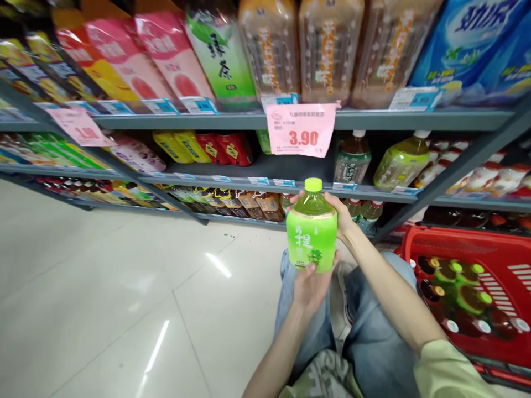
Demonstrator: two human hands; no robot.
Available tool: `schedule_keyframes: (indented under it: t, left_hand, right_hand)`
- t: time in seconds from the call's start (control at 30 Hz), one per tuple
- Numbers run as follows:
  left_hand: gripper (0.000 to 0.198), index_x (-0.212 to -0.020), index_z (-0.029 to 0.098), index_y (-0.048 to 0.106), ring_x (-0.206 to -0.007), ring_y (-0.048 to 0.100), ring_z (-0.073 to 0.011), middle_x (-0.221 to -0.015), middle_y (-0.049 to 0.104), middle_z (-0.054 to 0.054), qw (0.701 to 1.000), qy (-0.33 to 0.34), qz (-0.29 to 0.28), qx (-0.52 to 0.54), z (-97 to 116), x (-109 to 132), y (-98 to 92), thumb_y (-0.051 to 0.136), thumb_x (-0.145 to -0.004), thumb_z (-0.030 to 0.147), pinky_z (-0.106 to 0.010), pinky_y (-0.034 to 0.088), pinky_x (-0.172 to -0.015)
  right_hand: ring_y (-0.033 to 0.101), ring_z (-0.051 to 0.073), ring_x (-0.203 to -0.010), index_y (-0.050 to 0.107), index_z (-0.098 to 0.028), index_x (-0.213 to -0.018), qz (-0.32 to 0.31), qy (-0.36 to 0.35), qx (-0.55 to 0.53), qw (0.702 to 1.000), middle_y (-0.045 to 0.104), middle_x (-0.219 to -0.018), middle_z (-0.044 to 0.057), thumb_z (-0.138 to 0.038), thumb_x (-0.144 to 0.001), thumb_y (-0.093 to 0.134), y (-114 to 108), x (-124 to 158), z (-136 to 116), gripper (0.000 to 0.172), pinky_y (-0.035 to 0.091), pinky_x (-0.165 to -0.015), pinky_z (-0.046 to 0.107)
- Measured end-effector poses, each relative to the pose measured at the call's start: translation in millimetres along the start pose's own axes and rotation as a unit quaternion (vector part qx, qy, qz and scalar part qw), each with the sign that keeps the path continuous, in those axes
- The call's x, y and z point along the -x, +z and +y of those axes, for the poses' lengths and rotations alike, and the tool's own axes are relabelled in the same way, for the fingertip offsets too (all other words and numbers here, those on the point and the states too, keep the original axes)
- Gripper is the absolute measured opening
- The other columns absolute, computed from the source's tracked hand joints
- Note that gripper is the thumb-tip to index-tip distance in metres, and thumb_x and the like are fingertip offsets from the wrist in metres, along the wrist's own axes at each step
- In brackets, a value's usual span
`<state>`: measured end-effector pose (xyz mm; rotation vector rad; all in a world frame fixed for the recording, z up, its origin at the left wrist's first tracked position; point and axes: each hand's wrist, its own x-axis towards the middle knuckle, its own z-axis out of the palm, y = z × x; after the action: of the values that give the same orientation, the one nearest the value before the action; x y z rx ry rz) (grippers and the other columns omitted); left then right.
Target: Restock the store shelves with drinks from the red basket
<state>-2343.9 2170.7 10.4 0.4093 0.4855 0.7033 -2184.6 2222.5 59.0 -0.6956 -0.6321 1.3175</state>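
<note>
A large drink bottle [312,235] with a bright green label and green cap stands upright between my hands, in front of the shelves. My left hand [312,287] is under its base, thumb on the lower label and fingers closed around the bottom. Up at the bottle's shoulder, my right hand [341,215] grips from the right side; some of its fingertips show on the far left side, and the rest are hidden behind the bottle.
Shelves [232,120] of bottles and cartons run across the front, with a pink price card [302,130] hanging from the upper one. At my right a red shopping cart [510,304] holds several drink bottles [473,298]. Pale tiled floor [124,293] lies to the left.
</note>
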Motion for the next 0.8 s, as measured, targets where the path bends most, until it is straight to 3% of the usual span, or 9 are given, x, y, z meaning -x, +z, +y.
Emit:
schedule_keyframes:
  t: [0.13,0.27,0.5,0.67,0.8]
  left_hand:
    - [0.045,-0.105,0.030,0.074,-0.129,0.061,-0.0326,-0.119,0.076,0.000,0.999,0.001,-0.007,-0.040,-6.7,-3.9,4.4,0.087,-0.062,0.025,-0.058,0.043,-0.116]
    - [0.057,-0.111,0.027,0.074,-0.130,0.061,-0.0341,-0.124,0.075,-0.004,0.999,0.012,-0.004,-0.050,-15.9,-8.3,7.6,0.084,-0.057,0.013,-0.057,0.046,-0.114]
    - [0.056,-0.112,0.030,0.075,-0.140,0.052,-0.0389,-0.126,0.075,-0.003,0.996,0.017,-0.013,-0.089,-21.0,-9.0,10.8,0.088,-0.060,0.013,-0.058,0.048,-0.112]
    - [0.058,-0.111,0.029,0.077,-0.136,0.057,-0.0338,-0.121,0.077,-0.001,0.998,-0.004,-0.008,-0.061,-20.6,-7.2,9.9,0.088,-0.057,0.010,-0.051,0.043,-0.119]
    - [0.054,-0.108,0.030,0.078,-0.134,0.058,-0.0363,-0.118,0.078,-0.002,0.997,-0.007,-0.014,-0.071,-19.5,-6.1,10.0,0.090,-0.058,0.014,-0.053,0.046,-0.117]
  right_hand:
    - [0.068,0.033,-0.116,0.072,-0.023,-0.106,0.005,0.009,-0.090,0.996,0.076,-0.115,0.007,-0.065,-0.075,0.070,-13.7,-0.7,1.8,0.052,0.055,-0.100,0.047]
    - [0.068,0.032,-0.118,0.072,-0.025,-0.107,0.027,-0.003,-0.111,0.993,0.077,-0.114,0.004,-0.064,-0.079,0.065,-26.2,-3.5,-3.4,0.049,0.057,-0.097,0.047]
    - [0.069,0.032,-0.115,0.072,-0.025,-0.104,0.047,0.009,-0.100,0.994,0.078,-0.102,0.005,-0.068,-0.081,0.062,-30.1,-2.2,-9.5,0.050,0.059,-0.093,0.046]
    - [0.069,0.032,-0.115,0.073,-0.025,-0.100,0.051,-0.005,-0.126,0.991,0.078,-0.102,0.004,-0.064,-0.081,0.063,-27.7,2.6,-10.8,0.045,0.059,-0.093,0.047]
    - [0.069,0.031,-0.115,0.074,-0.025,-0.104,0.067,-0.008,-0.118,0.991,0.079,-0.103,0.004,-0.063,-0.083,0.061,-29.0,4.9,-8.6,0.045,0.059,-0.095,0.047]
